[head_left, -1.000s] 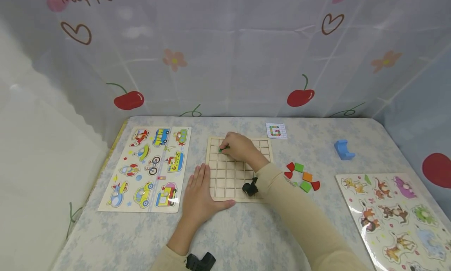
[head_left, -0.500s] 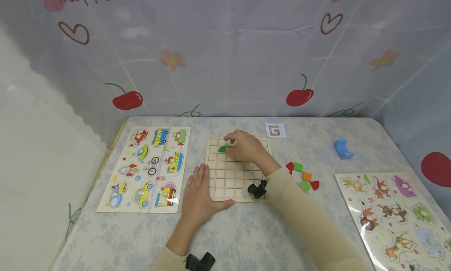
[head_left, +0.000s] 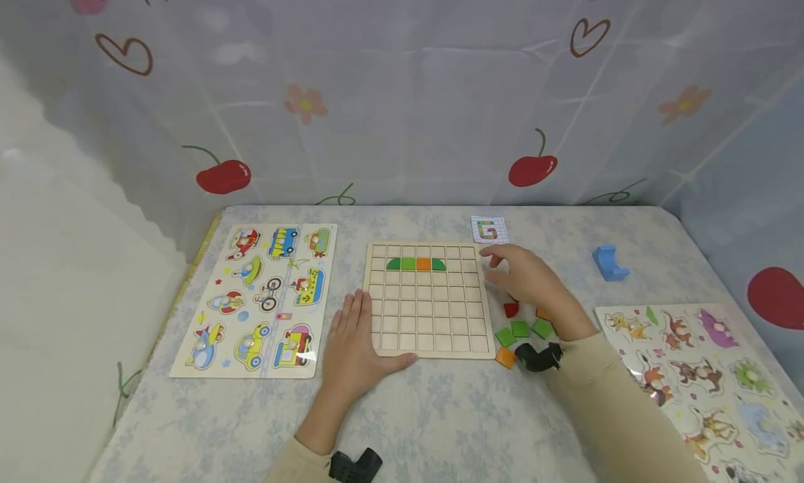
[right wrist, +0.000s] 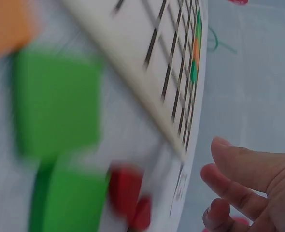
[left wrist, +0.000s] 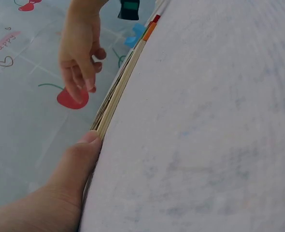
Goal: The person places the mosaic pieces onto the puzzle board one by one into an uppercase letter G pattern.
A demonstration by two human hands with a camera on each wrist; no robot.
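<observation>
A wooden grid board [head_left: 430, 325] lies flat at the table's middle. Near its top, four-sided light green [head_left: 409, 264] and orange [head_left: 423, 264] tiles sit side by side between two dark green rounded tiles [head_left: 439, 265]. My left hand [head_left: 353, 343] rests with straight fingers along the board's left edge, its thumb at the front edge. Off the board's right edge hovers my right hand [head_left: 527, 279], fingers loosely bent, holding nothing; the right wrist view shows thumb and fingers apart. Below that hand lie loose green tiles [head_left: 520, 329], a red tile [head_left: 511, 309] and an orange tile [head_left: 505, 358]; the hand may hide others.
A small pattern card [head_left: 489, 229] lies behind the board. A vehicle puzzle [head_left: 289, 347] is at the left, an animal puzzle [head_left: 681, 343] at the right. Further back on the right stands a blue holder [head_left: 609, 263]. A curtain [head_left: 402, 120] hangs behind the table.
My right hand has let go of a dark green tile at the row's left end and moved right, off the board, above the loose tiles. My left hand has stayed put.
</observation>
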